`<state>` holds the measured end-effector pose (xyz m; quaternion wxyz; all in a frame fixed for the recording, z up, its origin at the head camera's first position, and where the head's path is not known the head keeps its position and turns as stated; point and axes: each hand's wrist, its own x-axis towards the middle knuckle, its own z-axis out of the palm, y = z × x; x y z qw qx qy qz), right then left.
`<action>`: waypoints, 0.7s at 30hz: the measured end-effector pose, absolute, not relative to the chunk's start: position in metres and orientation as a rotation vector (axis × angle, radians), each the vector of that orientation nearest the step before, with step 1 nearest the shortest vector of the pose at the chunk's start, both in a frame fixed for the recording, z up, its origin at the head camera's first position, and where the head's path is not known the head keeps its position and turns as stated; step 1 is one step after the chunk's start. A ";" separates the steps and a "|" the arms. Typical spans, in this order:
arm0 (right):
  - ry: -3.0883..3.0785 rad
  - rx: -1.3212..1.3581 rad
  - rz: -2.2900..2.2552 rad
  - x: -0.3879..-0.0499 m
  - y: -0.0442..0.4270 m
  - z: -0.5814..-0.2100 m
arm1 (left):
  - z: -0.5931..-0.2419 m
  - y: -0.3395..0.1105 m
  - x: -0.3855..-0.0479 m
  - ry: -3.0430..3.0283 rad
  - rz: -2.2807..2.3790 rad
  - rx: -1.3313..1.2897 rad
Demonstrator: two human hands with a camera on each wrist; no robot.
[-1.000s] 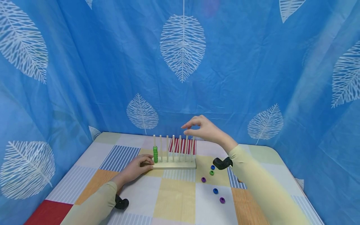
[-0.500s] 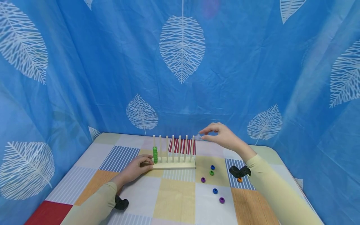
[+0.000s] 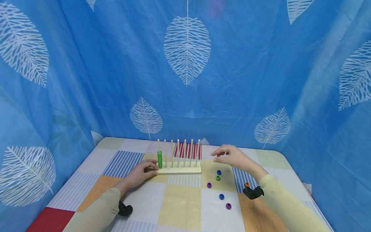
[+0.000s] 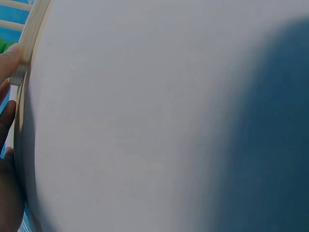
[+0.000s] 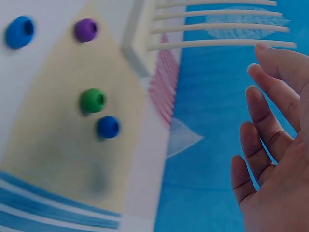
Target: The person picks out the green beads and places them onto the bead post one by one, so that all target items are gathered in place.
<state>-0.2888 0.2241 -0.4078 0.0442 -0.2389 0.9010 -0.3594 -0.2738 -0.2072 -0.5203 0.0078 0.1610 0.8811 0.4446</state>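
A pale wooden bead stand [image 3: 179, 170] with a row of several upright pegs stands toward the back of the table. Green beads [image 3: 160, 159] are stacked on its leftmost peg; the other pegs are bare. My left hand [image 3: 141, 172] holds the left end of the stand's base, and the left wrist view catches its thumb [image 4: 10, 62] against the wood. To the right of the stand, my right hand [image 3: 233, 158] hovers with loosely bent fingers and nothing between them. Below it lie a blue bead [image 3: 219, 172] and a green bead [image 3: 218, 178].
Nearer me on the patchwork cloth [image 3: 181, 204] are a purple bead [image 3: 209, 185], another blue bead [image 3: 221, 196] and another purple bead [image 3: 228, 206]. An orange bead [image 3: 246, 184] lies by my right wrist strap. A blue leaf-print curtain [image 3: 232, 80] hangs behind the table.
My right hand has moved from above the right-hand pegs to the right, then down toward the loose beads. The orange bead has come into view. My left hand stays put.
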 end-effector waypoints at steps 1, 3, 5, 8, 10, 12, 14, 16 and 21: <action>2.747 -0.726 -1.097 -0.288 0.225 -0.412 | -0.520 -0.207 -0.274 2.754 1.390 0.501; 2.729 -0.708 -1.101 -0.287 0.227 -0.421 | -0.521 -0.207 -0.274 2.752 1.391 0.498; 2.712 -0.687 -1.107 -0.287 0.229 -0.429 | -0.521 -0.207 -0.275 2.753 1.393 0.500; 2.709 -0.691 -1.086 -0.286 0.230 -0.438 | -0.522 -0.207 -0.276 2.754 1.397 0.507; 2.716 -0.703 -1.061 -0.284 0.231 -0.443 | -0.523 -0.207 -0.277 2.753 1.398 0.510; 2.716 -0.710 -1.047 -0.282 0.232 -0.448 | -0.523 -0.207 -0.277 2.751 1.400 0.515; 2.708 -0.707 -1.053 -0.280 0.234 -0.453 | -0.523 -0.207 -0.277 2.751 1.401 0.523; 2.696 -0.695 -1.073 -0.278 0.236 -0.458 | -0.523 -0.207 -0.277 2.754 1.401 0.529; 2.682 -0.689 -1.088 -0.275 0.241 -0.470 | -0.524 -0.207 -0.277 2.765 1.393 0.518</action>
